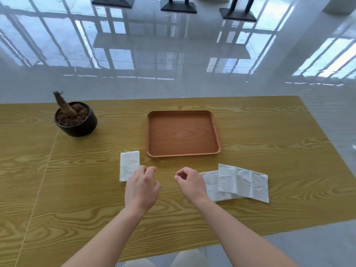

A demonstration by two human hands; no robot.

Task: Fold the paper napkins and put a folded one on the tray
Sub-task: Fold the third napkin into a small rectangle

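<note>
Hands hover low over the yellow wood-grain desk (269, 151), both on the near side of the reddish-brown rectangular wooden tray (183, 132). The left hand (141, 189) is below the tray's near left corner, its fingers loosely bent and holding nothing. The right hand (190, 184) is below the middle of the tray's near edge, its fingers curled in with the thumb close to the forefinger and nothing visible between them.

Well left of the tray, level with its far edge, stands a round black pot (77, 126) of brown soil with a cut brown stump (63, 105) leaning out of it. A folded white paper napkin (128, 163) lies flat on the desk just off the tray's near left corner; the left hand covers its near right corner. Nothing lies on the tray. Below the tray's near right corner lie two creased white paper napkins (244, 182), partly opened and overlapping, with the right hand hiding their left edge.
</note>
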